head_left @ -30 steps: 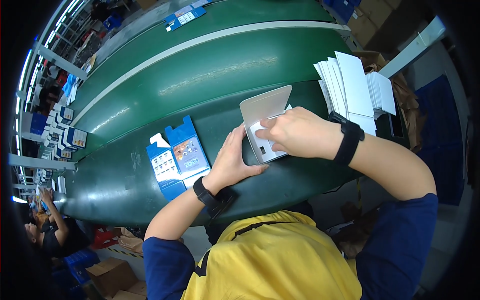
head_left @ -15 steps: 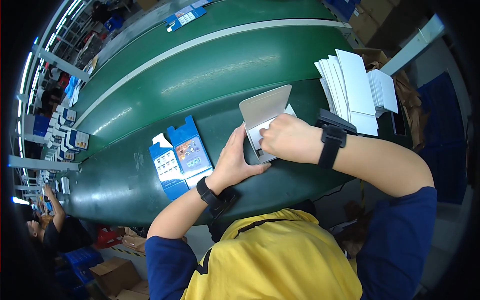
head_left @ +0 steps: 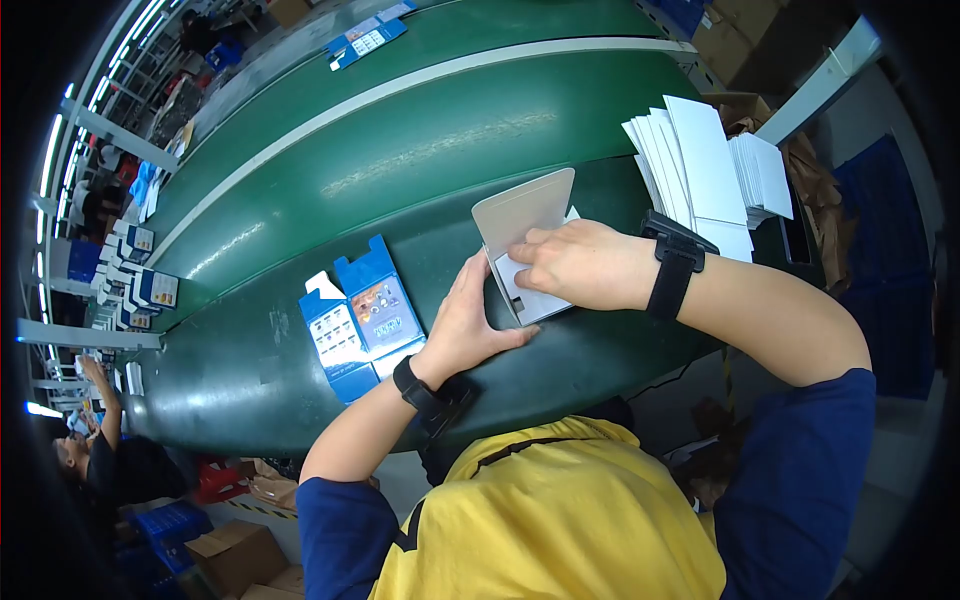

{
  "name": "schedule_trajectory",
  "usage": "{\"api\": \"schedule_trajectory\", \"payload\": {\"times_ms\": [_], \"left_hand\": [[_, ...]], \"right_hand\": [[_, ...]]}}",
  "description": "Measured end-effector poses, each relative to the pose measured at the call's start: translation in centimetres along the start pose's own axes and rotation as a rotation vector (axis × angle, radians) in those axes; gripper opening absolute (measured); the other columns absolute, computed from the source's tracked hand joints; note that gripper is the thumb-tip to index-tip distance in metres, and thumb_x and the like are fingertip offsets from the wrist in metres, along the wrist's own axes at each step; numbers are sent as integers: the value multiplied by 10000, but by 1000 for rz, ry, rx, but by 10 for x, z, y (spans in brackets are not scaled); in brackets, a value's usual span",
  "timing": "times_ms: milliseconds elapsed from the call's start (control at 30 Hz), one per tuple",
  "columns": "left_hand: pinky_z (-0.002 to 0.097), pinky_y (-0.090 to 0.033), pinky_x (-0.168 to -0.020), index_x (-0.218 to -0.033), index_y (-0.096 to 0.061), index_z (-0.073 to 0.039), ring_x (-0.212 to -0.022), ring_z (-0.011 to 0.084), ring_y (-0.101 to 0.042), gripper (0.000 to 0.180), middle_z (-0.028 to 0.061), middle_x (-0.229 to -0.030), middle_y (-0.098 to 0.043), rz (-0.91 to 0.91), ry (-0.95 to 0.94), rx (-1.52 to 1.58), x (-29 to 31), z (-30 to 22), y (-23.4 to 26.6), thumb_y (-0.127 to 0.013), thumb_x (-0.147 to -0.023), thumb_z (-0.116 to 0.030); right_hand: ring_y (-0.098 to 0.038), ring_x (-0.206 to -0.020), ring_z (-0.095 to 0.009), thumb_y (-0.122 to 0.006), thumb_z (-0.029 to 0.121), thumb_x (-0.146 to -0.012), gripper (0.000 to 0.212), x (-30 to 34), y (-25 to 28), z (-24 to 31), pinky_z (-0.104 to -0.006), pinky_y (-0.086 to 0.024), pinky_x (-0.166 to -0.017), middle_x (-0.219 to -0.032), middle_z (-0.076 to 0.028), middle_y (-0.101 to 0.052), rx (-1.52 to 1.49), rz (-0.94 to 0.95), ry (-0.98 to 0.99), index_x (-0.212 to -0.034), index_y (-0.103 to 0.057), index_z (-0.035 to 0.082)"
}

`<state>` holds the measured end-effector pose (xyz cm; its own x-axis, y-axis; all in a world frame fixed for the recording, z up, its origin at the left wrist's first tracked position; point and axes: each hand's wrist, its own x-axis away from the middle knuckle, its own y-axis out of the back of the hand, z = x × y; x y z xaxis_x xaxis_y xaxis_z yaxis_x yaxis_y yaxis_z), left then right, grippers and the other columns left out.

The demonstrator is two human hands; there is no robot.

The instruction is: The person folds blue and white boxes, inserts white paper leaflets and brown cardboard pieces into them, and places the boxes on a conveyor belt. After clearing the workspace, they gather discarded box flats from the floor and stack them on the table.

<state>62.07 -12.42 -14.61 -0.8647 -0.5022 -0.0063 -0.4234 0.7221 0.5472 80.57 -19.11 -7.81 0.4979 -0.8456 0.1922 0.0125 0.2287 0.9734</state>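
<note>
A small box [head_left: 526, 212] stands on the green bench with its pale grey lid raised. My left hand [head_left: 468, 322] grips the box's left side, fingers along the wall and thumb across the near corner. Inside the box lies a white insert [head_left: 538, 302] with a small dark cutout near its left end. My right hand [head_left: 585, 264] reaches in over the insert, its fingers slightly bent, apart and touching it; nothing shows held in them. The hand covers much of the box's right part. Left of my hands a flattened blue printed carton [head_left: 384, 312] lies on the bench.
White folded card sheets [head_left: 700, 165] are stacked at the right, beside smaller white pieces [head_left: 762, 175]. A conveyor [head_left: 440, 130] runs beyond the bench, with another blue carton [head_left: 368, 40] at its far side. Finished-looking boxes [head_left: 150, 285] stand far left, near another person [head_left: 105, 450].
My right hand has loosened from a tighter curl, its fingers now straighter and reaching further over the insert. My left hand keeps its grip on the box.
</note>
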Motion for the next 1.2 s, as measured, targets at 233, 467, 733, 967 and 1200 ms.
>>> {"api": "schedule_trajectory", "payload": {"times_ms": [233, 467, 733, 967, 1200], "left_hand": [[387, -373, -993, -1348, -275, 2, -1179, 342, -443, 990, 204, -1249, -444, 15, 18, 1, 0, 4, 0, -814, -563, -270], [375, -393, -977, -1348, -278, -10, -1167, 336, -464, 981, 186, -1249, -450, 11, 32, 9, 1, 2, -2, -812, -567, -269], [368, -396, -976, -1362, -259, -14, -1158, 316, -486, 995, 184, -1252, -458, 27, 95, 11, -1, -3, 0, -809, -573, -264], [370, -399, -976, -1371, -240, -7, -1185, 310, -473, 1004, 196, -1268, -448, 58, 84, 15, -6, -4, -2, -804, -580, -261], [375, -410, -964, -1368, -235, 0, -1178, 310, -478, 1005, 201, -1267, -441, 53, 101, 15, -7, -3, -2, -803, -583, -266]], "right_hand": [[-620, -901, -246, -592, 67, -737, 171, -6, -9, 11, -353, -520, -760, -1004, -112, -604, -71, -79, -82, -900, -639, 49], [-646, -831, -272, -603, 82, -722, 104, -10, -7, 18, -360, -534, -703, -824, -124, -653, -123, -63, -134, -804, -658, 47], [-657, -787, -299, -582, 57, -726, 110, -12, 12, 6, -375, -531, -713, -787, -153, -652, -111, -19, -201, -794, -666, 35], [-650, -798, -327, -597, 26, -715, 201, -5, 13, 3, -375, -526, -726, -834, -189, -651, -67, 238, -201, -908, -644, -1], [-646, -861, -322, -587, 1, -694, 245, -26, 18, 2, -366, -514, -750, -907, -223, -652, -235, 403, -305, -920, -680, -12]]}}
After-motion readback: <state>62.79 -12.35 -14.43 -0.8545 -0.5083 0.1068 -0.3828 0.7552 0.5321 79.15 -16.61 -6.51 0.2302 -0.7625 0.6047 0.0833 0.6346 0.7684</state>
